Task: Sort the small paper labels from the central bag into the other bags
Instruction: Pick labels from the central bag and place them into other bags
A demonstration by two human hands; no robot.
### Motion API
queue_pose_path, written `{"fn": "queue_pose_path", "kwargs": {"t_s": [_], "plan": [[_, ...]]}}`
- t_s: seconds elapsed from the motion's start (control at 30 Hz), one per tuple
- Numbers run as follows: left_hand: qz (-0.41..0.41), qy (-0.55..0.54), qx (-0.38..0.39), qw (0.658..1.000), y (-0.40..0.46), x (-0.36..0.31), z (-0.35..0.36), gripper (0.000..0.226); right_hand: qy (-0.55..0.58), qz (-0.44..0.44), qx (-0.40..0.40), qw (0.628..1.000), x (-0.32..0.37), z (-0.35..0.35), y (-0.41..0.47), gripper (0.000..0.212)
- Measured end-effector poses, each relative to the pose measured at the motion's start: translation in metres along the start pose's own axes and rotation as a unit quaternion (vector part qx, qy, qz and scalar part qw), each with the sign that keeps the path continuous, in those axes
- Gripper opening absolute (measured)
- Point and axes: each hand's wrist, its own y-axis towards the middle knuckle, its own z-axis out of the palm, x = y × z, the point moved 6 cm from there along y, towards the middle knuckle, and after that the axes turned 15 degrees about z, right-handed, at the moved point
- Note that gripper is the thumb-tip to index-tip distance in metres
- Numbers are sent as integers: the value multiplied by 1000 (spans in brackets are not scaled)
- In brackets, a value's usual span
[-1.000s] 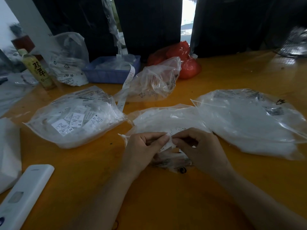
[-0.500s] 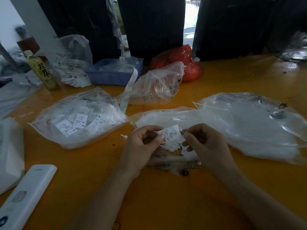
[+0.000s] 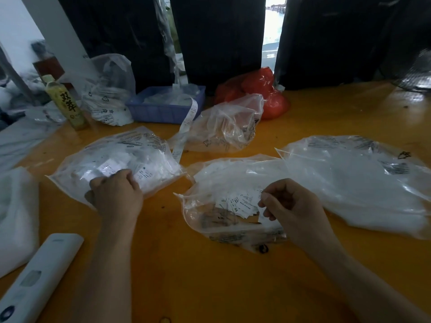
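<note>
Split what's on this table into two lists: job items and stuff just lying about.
Job: central bag of paper labels, left bag, right bag, left hand, right hand.

Lying about: bottle, blue basket, red bag, white remote.

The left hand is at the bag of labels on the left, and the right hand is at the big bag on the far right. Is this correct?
Not quite. In the head view the left hand is at the left bag, but the right hand is at the central bag, its fingers pinching labels, not at the big right bag.
</note>
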Motion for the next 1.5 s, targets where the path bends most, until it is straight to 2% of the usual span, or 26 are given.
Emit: {"fn": "queue_pose_path", "kwargs": {"t_s": [0.07,0.2,0.37,0.43,0.5,0.57,0.6,0.63,0.7,0.73,0.9,0.93,1.03,1.1,1.33,1.43,1.5], "plan": [[-6,12,32,999,-1,-4,5,34,-8,-9,2,1000,1,0,-1,4],[1,-10,22,1000,0,-11,2,44,-48,-19,-8,999,1,-2,-2,7],[4,18,-62,998,-9,-18,-12,38,-212,-60,-58,974,5,-2,-2,19],[32,-4,-102,994,-14,-30,-16,33,-238,-89,-71,965,12,-2,-4,13],[98,-63,-121,986,-20,-54,-16,31,-256,-145,-142,945,29,-16,-9,5],[185,-166,-114,962,-33,-87,-14,36,-354,-183,-267,878,44,-41,-7,8],[230,-207,-104,945,-41,-105,-14,39,-427,-152,-308,837,46,-56,0,10],[273,-230,-93,929,-49,-122,-12,39,-494,-85,-314,807,42,-71,10,12],[349,-243,-74,902,-63,-150,-7,37,-555,49,-279,782,23,-96,28,17],[374,-246,-65,892,-68,-159,-4,36,-566,80,-261,778,14,-102,34,21],[382,-272,-3,883,-76,-169,12,35,-551,94,-226,798,-3,-107,57,46],[377,-277,6,884,-77,-167,14,35,-543,97,-224,803,-6,-107,58,46],[367,-281,20,887,-76,-165,19,39,-526,89,-244,810,-12,-107,60,24],[359,-282,30,889,-75,-163,21,42,-512,89,-265,812,-11,-109,60,21],[348,-292,52,889,-76,-163,24,42,-355,34,-333,873,5,-115,50,21],[344,-295,59,889,-77,-163,23,39,-263,5,-337,904,13,-119,40,26],[342,-294,70,890,-77,-163,23,37,-276,14,-317,907,12,-118,38,31]]}}
